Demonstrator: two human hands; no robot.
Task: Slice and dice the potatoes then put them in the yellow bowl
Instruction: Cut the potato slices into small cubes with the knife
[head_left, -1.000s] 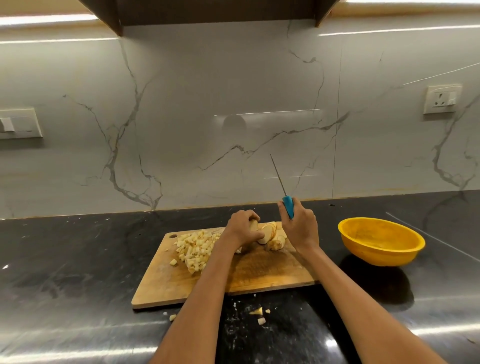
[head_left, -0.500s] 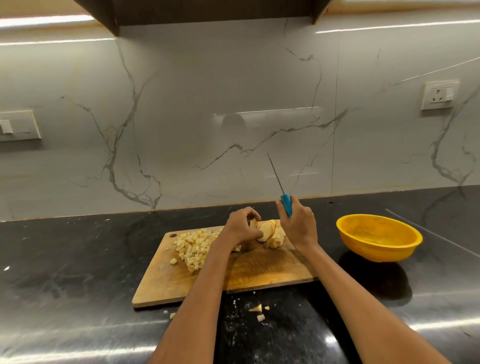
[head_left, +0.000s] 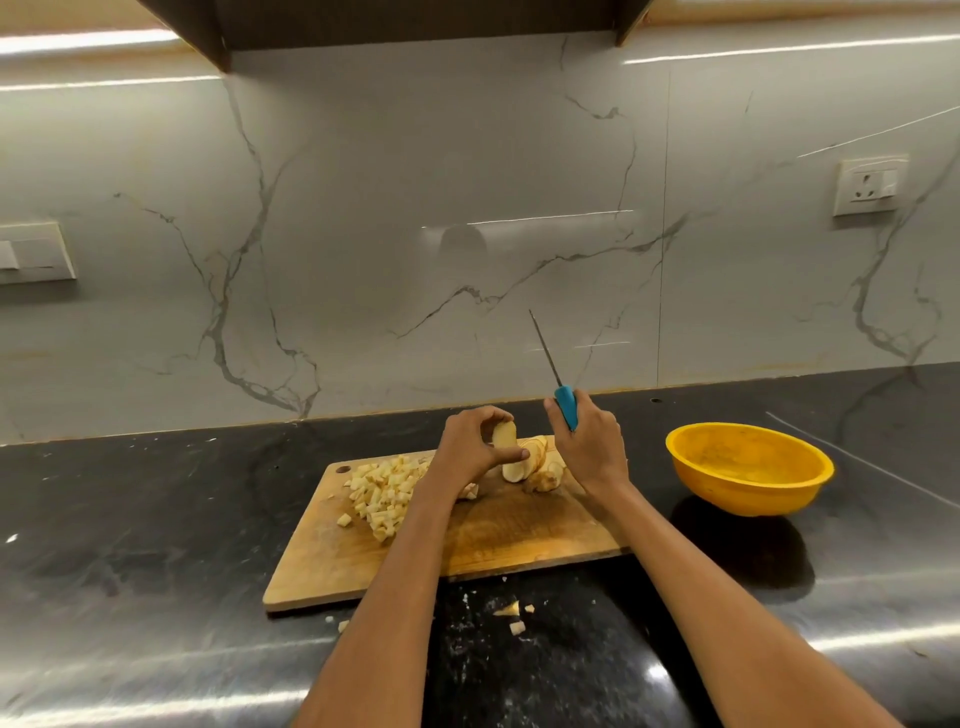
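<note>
A wooden cutting board (head_left: 498, 545) lies on the black counter. A heap of diced potato (head_left: 387, 491) covers its far left part. My left hand (head_left: 475, 449) pinches a thick potato slice (head_left: 504, 435) between thumb and fingers, raised just above the board. Several more potato slices (head_left: 535, 465) lie on the board's far right, beside my right hand (head_left: 589, 449). That hand grips a knife by its blue handle (head_left: 566, 407), blade pointing up and away. The yellow bowl (head_left: 748, 467) stands to the right of the board and looks empty.
A few potato scraps (head_left: 514, 618) lie on the counter in front of the board. A marble wall backs the counter, with a socket (head_left: 870, 184) at right and a switch plate (head_left: 34, 254) at left. A dark cabinet hangs overhead.
My left hand has picked one slice out of the pile and lifted it off the board. The right hand with the knife has barely moved.
</note>
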